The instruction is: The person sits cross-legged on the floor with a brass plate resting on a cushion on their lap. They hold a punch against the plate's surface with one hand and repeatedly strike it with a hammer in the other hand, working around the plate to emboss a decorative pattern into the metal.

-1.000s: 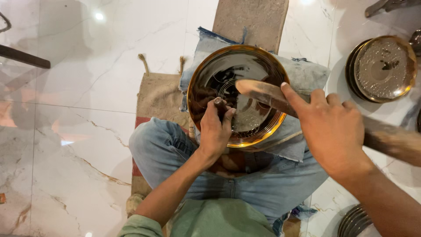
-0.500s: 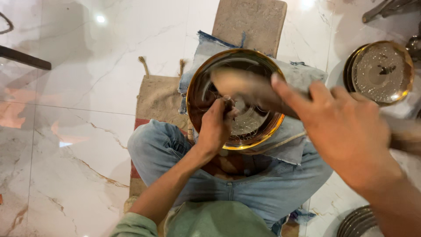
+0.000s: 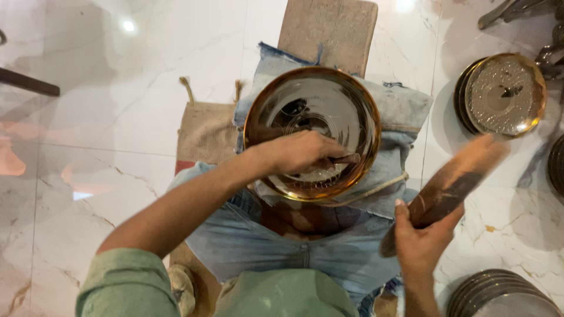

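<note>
my left hand (image 3: 299,151) lies over the round brass plate (image 3: 311,100), fingers curled shut around a thin metal punch (image 3: 346,158) whose tip sticks out toward the right, pressed down on the plate's inner surface. the plate rests on a folded piece of blue denim cloth (image 3: 405,111) in my lap, just above my crossed legs in jeans, and its shiny middle shows fine engraved rings near where the punch touches. my right hand (image 3: 420,240) is off to the right of the plate, well clear of it, wrapped tight around the lower end of a dark wooden mallet (image 3: 449,188) that tilts up and away to the right; its upper end is blurred. under the denim, at the far side, a flat stone slab (image 3: 329,26) lies on the white marble floor (image 3: 106,88), and a burlap sack (image 3: 205,132) sits to the left of the plate. to the upper right a second brass plate (image 3: 505,94) with a hammered grey face sits on a small stack, and another stack of plates (image 3: 499,296) shows at the bottom right corner.
</note>
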The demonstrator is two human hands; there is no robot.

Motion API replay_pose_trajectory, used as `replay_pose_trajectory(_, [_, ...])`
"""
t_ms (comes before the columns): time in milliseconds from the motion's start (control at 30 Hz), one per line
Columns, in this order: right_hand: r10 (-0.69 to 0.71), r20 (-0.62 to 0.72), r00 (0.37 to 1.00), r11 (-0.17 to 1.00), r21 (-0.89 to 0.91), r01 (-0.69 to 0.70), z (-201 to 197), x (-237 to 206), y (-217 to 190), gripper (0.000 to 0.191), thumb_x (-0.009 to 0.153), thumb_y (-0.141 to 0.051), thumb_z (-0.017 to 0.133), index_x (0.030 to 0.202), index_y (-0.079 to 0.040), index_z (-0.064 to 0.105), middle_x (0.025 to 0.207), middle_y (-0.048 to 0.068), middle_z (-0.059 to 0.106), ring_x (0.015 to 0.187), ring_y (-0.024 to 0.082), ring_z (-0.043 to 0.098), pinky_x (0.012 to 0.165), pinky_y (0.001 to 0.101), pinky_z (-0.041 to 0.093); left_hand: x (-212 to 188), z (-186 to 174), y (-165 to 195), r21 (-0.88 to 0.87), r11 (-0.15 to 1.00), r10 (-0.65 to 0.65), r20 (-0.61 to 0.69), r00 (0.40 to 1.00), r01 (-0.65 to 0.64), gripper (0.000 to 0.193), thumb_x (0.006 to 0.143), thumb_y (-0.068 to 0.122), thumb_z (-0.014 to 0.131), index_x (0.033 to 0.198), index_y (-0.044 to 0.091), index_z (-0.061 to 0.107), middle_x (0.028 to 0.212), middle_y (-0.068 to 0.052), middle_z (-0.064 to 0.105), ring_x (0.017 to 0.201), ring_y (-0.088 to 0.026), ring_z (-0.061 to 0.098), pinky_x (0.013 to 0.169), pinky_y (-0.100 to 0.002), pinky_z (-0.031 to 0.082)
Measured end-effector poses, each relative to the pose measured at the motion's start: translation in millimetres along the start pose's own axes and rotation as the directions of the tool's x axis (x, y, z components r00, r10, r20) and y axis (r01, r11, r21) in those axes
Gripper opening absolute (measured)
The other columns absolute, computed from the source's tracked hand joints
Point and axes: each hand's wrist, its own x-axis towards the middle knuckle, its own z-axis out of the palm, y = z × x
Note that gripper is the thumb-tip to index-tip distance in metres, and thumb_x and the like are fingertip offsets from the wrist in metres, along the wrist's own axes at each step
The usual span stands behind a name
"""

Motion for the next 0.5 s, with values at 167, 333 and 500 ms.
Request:
replay_pose_trajectory(167, [0.338, 0.119, 0.934, 0.939, -0.110, -0.326, 14, -38, 5, 0.089, 0.083, -0.022, 0.080, 0.162, -0.015, 0.039, 0.095, 0.020, 0.072, 0.085, 0.036, 0.072, 0.077, 0.0451, 0.057, 12, -5, 3, -0.108, 0.963, -0.230, 0.142, 0.963, 0.246, 0.050, 0.087, 0.005, 0.066, 0.136, 0.012, 0.061, 0.115, -0.008, 0.076, 0.093, -0.026, 0.077, 0.083, -0.039, 0.060])
replay_pose_trajectory(333, [0.021, -0.120, 0.993, 0.990, 0.141, -0.004, 14, -33, 10, 0.082, 0.088, -0.008, 0.079, 0.157, -0.004, 0.034, 0.115, 0.028, 0.061, 0.097, 0.044, 0.065, 0.083, 0.0482, 0.054, 11, -11, 1, -0.017, 0.980, -0.194, 0.151, 0.969, 0.199, 0.052, 0.086, 0.009, 0.073, 0.136, 0.012, 0.062, 0.114, -0.011, 0.075, 0.099, -0.031, 0.073, 0.084, -0.045, 0.056])
replay_pose_trajectory(500, [0.180, -0.051, 0.982, 0.912, 0.383, -0.147, 19, -14, 16, 0.079, 0.093, -0.008, 0.079, 0.155, -0.006, 0.030, 0.108, 0.013, 0.064, 0.087, 0.026, 0.068, 0.079, 0.0390, 0.059, 14, -7, -6, 0.031, 0.996, -0.092, 0.188, 0.978, 0.088, 0.050, 0.087, 0.011, 0.073, 0.135, 0.011, 0.063, 0.122, -0.010, 0.074, 0.105, -0.031, 0.072, 0.088, -0.045, 0.056])
